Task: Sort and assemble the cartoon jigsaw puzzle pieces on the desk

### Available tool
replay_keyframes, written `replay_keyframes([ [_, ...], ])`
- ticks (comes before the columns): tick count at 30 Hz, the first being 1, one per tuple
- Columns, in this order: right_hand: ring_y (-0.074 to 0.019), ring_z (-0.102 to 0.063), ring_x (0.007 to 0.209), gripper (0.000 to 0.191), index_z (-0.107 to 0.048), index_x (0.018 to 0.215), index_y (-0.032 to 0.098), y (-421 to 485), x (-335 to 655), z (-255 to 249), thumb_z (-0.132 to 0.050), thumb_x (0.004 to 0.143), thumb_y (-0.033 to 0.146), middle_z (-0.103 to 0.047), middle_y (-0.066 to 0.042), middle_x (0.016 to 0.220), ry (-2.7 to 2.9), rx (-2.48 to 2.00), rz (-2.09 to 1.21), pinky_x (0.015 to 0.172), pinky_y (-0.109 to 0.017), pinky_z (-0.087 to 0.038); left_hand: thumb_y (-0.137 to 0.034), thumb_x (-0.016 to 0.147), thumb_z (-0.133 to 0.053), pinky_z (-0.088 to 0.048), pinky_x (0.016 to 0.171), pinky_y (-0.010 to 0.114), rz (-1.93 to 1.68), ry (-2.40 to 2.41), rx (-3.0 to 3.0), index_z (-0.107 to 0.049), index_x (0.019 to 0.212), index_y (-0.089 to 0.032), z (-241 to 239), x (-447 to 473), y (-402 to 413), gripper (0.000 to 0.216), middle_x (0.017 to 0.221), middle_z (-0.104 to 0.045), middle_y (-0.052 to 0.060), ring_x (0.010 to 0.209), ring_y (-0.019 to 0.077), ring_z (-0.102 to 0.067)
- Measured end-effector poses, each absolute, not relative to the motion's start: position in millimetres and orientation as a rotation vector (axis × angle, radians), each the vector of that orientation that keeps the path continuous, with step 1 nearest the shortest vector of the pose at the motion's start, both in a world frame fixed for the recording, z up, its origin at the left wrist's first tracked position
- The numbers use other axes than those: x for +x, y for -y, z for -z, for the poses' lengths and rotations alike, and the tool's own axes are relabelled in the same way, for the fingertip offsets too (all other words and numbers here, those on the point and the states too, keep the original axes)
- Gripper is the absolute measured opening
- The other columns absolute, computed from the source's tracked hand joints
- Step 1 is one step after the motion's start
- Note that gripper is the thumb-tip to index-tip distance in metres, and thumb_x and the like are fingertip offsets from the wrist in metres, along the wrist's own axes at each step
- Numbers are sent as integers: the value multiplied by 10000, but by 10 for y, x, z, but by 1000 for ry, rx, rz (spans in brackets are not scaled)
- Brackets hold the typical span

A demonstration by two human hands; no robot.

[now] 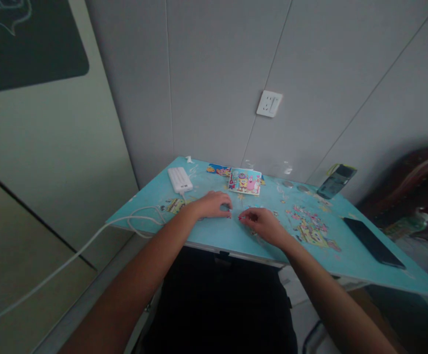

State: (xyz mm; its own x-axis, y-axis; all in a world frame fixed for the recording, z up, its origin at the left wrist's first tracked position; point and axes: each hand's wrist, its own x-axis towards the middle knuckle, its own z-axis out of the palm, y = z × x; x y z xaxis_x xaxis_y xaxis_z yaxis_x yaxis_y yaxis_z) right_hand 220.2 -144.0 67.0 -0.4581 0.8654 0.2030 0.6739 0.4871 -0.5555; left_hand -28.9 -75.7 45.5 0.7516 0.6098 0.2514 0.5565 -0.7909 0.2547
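My left hand (212, 204) rests low over the turquoise tabletop (214, 234). Its fingers curl toward the thumb, and whatever lies between the tips is too small to make out. Just to its right, my right hand (261, 221) is closed in a pinch, with a tiny red piece (240, 218) at its fingertips. The two sets of fingertips face each other with a small gap between them. Beyond the hands stands or leans a cartoon picture card (244, 182). A flatter blue cartoon strip (218, 169) is behind it on the left.
A white power bank (180, 180) with a white cable (125, 218) is at the left. Colourful cartoon pictures (313, 231) spread over the right side. A black phone-like slab (374, 243) lies near the right edge; a dark box-shaped object (337, 181) leans behind. A wall socket (269, 103) is above.
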Motion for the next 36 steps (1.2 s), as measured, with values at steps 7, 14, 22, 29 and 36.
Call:
replay_keyframes([
  [7,-177,-617,641,286,-782,869,200,1419,1837,-603,-582,925,396,-733,-35,737,2291,-1325,-522,603,-274,-396,-454,940,-614,-456,1007,492,-500,-949,2791,-648,1112,-175,-417,-276,728,330,1196,-641,80,1128,242,-596],
  [14,-205,-655,742,273,-782,985,218,1430,2057,-733,-545,951,350,-763,-56,888,2331,-1335,-348,691,-296,-437,-475,921,-629,-421,1030,502,-532,-938,2768,-661,1089,-183,-414,-279,732,338,1170,-653,72,1137,248,-588],
  [22,-191,-638,762,267,-771,1121,267,1474,2028,-626,-615,926,363,-734,-55,915,2502,-1136,-413,723,-300,-467,-464,907,-640,-415,1003,462,-556,-938,2755,-696,1057,-192,-411,-272,724,316,1152,-674,71,1109,241,-599],
  [29,-205,-662,798,242,-785,1076,256,1436,1998,-593,-627,923,357,-742,-62,953,2515,-1145,-404,753,-310,-479,-433,901,-649,-407,1012,467,-552,-924,2759,-685,1057,-206,-402,-281,714,277,1151,-671,55,1132,247,-590],
  [36,-212,-679,846,232,-774,1084,260,1474,1977,-570,-614,947,357,-741,-64,1008,2522,-1154,-334,784,-316,-479,-429,908,-649,-410,1024,489,-540,-922,2760,-674,1072,-189,-398,-286,709,292,1162,-659,66,1127,247,-588],
])
